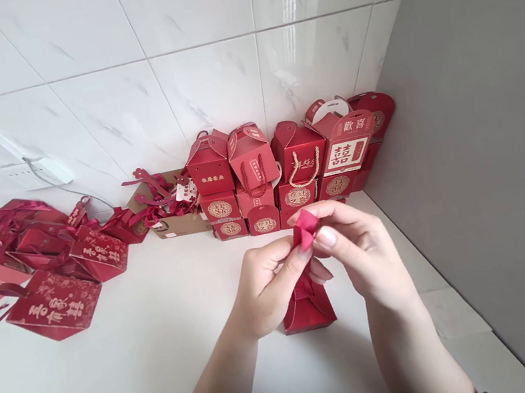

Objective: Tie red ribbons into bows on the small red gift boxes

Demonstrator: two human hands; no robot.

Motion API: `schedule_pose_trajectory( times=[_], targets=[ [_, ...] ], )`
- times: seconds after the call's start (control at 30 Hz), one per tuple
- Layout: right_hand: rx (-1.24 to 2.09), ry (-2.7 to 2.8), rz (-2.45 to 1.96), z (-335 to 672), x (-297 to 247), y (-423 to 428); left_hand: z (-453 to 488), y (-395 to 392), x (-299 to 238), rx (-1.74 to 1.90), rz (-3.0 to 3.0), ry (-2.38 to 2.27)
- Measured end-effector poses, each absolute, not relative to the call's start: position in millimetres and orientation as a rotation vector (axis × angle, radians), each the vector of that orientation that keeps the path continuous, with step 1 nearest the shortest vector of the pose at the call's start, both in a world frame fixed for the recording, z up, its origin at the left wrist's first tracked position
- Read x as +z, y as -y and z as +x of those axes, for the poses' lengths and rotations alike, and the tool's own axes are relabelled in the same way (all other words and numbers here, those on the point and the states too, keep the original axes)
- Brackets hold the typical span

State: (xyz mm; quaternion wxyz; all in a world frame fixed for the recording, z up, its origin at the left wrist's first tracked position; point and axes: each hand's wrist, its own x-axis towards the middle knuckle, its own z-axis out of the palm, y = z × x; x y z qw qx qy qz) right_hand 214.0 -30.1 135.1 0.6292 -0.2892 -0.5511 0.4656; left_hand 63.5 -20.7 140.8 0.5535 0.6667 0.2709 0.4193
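Note:
Both hands meet over a small red gift box (309, 313) that stands on the white tabletop (196, 371). Between the fingertips a red ribbon (305, 223) is pinched and folded over on itself. My left hand (268, 283) grips its lower part with thumb and forefinger. My right hand (359, 240) pinches its right side between thumb and forefinger. The lower run of the ribbon leads down toward the box; the fingers hide part of it and the top of the box.
Red gift boxes (255, 157) are stacked in rows against the tiled wall (212, 83). Beside them a cardboard box (181, 224) holds ribboned tags. More red boxes (58, 304) with ribbons lie heaped at left. A grey panel (482, 117) borders the right side; a wall socket (42, 171) has a cable.

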Motion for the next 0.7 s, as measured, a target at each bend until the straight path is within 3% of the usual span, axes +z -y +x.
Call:
schedule_pose_trajectory(
  times=[0.47, 0.7],
  targets=[
    [1.152, 1.188, -0.707, 211, 133, 30, 68, 19, 138, 1.013, 1.648, -0.631],
    [0.809, 1.293, -0.816, 216, 140, 36, 31, 10, 148, 0.776, 2.051, -0.596]
  ],
)
